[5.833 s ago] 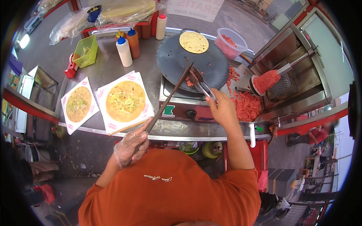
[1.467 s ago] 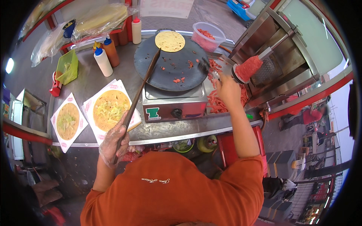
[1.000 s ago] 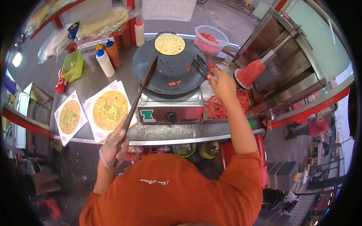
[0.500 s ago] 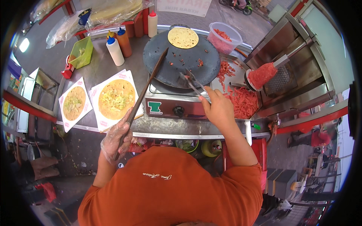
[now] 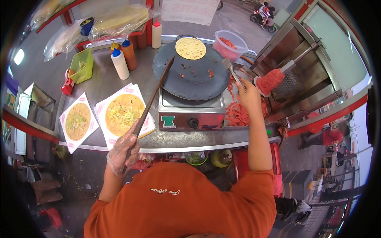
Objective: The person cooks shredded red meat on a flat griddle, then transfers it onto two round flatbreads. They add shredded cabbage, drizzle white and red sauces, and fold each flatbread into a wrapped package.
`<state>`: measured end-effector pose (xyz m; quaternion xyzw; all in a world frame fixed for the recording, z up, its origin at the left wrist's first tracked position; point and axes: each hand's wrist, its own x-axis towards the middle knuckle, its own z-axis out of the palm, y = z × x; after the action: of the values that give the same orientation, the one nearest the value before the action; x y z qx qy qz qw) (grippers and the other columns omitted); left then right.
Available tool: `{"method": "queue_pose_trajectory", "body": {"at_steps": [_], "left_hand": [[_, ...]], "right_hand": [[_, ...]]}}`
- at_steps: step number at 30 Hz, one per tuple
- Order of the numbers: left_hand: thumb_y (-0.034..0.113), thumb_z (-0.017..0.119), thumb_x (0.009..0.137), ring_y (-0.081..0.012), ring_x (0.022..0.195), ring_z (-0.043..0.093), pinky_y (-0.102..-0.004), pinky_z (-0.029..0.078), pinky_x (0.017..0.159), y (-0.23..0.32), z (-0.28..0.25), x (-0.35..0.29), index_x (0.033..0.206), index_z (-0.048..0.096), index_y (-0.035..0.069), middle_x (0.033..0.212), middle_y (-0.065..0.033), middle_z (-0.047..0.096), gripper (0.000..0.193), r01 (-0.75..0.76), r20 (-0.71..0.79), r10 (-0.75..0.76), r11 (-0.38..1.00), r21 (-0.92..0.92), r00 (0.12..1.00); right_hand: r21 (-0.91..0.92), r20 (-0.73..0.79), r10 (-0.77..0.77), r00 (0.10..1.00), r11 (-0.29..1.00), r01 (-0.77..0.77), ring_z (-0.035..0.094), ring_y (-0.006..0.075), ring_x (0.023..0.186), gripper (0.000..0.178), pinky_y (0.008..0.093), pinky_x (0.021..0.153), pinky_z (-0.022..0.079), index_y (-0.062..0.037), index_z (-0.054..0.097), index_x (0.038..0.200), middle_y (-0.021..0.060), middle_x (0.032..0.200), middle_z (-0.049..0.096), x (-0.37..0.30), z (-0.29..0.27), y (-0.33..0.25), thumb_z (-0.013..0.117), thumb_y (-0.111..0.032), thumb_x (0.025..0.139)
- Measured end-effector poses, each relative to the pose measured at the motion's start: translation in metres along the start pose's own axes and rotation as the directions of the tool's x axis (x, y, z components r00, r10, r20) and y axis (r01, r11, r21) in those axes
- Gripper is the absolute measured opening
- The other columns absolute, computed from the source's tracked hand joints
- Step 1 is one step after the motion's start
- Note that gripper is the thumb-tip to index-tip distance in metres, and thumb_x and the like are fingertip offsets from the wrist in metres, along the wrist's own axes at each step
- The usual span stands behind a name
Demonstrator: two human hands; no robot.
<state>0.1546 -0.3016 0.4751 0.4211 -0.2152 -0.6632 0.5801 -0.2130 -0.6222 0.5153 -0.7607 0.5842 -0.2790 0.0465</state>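
My left hand [image 5: 124, 151], in a clear plastic glove, grips a long dark wooden spatula [image 5: 154, 97] whose tip reaches over the left part of the round black griddle [image 5: 198, 88]. My bare right hand [image 5: 250, 95] is closed around metal tongs [image 5: 235, 72], raised at the griddle's right edge above the meat tray. A flatbread [image 5: 190, 48] lies at the griddle's far side, with small meat scraps [image 5: 210, 73] scattered nearer. Sliced reddish meat [image 5: 238, 115] fills the tray, partly hidden by my right arm. Two flatbreads topped with shredded greens [image 5: 124, 111] [image 5: 77, 121] rest on papers at left.
Sauce bottles [image 5: 120, 63] and a green basket [image 5: 81, 65] stand at the back left. A clear tub of meat [image 5: 230, 44] sits behind the griddle's right side. At right, a meat cone [image 5: 270, 82] is mounted on a spit before a metal grill [image 5: 293, 59].
My right hand has moved right and away from me, carrying the tongs from the griddle's near edge to its right edge over the meat tray. My left hand keeps hold of the wooden spatula.
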Motion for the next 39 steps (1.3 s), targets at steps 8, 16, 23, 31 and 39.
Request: {"method": "queue_pose_trajectory", "body": {"at_steps": [8, 16, 23, 31, 39], "left_hand": [[0.032, 0.058, 0.109, -0.0052, 0.041, 0.035, -0.0202, 0.031, 0.036, 0.023, -0.021, 0.033, 0.169, 0.03, 0.013, 0.071, 0.0014, 0.047, 0.069, -0.033, -0.006, 0.034, 0.989, 0.144, 0.999], [0.027, 0.057, 0.109, -0.0044, 0.042, 0.036, -0.0187, 0.031, 0.038, 0.014, -0.009, 0.035, 0.169, 0.031, 0.015, 0.073, 0.0013, 0.048, 0.066, 0.091, 0.042, -0.101, 0.976, 0.197, 0.994], [0.026, 0.056, 0.11, -0.0037, 0.043, 0.034, -0.0178, 0.03, 0.037, 0.031, 0.018, 0.036, 0.169, 0.032, 0.017, 0.075, 0.0018, 0.048, 0.063, 0.014, 0.0, -0.014, 0.995, 0.097, 1.0], [0.03, 0.058, 0.109, -0.0032, 0.042, 0.034, -0.0179, 0.029, 0.036, 0.032, -0.001, 0.015, 0.168, 0.033, 0.018, 0.069, 0.0029, 0.045, 0.066, -0.145, -0.121, 0.16, 0.982, 0.123, 0.98], [0.035, 0.053, 0.111, -0.0065, 0.046, 0.037, -0.0236, 0.035, 0.042, 0.081, -0.037, 0.075, 0.169, 0.034, 0.022, 0.07, 0.0036, 0.043, 0.062, -0.052, 0.087, -0.008, 0.742, 0.668, 0.996]], "right_hand": [[-0.175, 0.079, -0.142, 0.987, 0.972, 0.154, 0.071, 0.0446, 0.103, 0.042, 0.0541, 0.086, 0.055, -0.0075, 0.072, 0.125, 0.0229, 0.109, 0.076, 0.032, 0.03, -0.01, 0.071, -0.039, 0.098], [0.278, 0.301, 0.032, 0.953, 0.953, -0.12, 0.072, 0.028, 0.073, 0.04, 0.0419, 0.066, 0.054, -0.0003, 0.073, 0.11, 0.0143, 0.086, 0.073, 0.026, 0.001, -0.013, 0.066, -0.039, 0.103], [0.344, 0.579, 0.132, 0.805, 0.855, -0.388, 0.066, 0.0166, 0.056, 0.042, 0.0345, 0.045, 0.045, 0.0014, 0.071, 0.092, 0.0095, 0.071, 0.067, 0.151, 0.064, -0.027, 0.066, -0.039, 0.105], [-0.213, -0.017, -0.59, 0.807, 0.791, 0.574, 0.072, 0.0394, 0.084, 0.023, 0.0521, 0.072, 0.056, -0.0062, 0.076, 0.1, 0.0179, 0.086, 0.074, 0.178, 0.043, -0.09, 0.073, -0.028, 0.096], [-0.503, 0.253, -0.687, 0.681, 0.508, 0.699, 0.074, 0.0345, 0.09, 0.014, 0.0496, 0.073, 0.058, -0.0085, 0.073, 0.103, 0.0132, 0.094, 0.072, 0.122, 0.049, -0.085, 0.064, -0.017, 0.094]]}}
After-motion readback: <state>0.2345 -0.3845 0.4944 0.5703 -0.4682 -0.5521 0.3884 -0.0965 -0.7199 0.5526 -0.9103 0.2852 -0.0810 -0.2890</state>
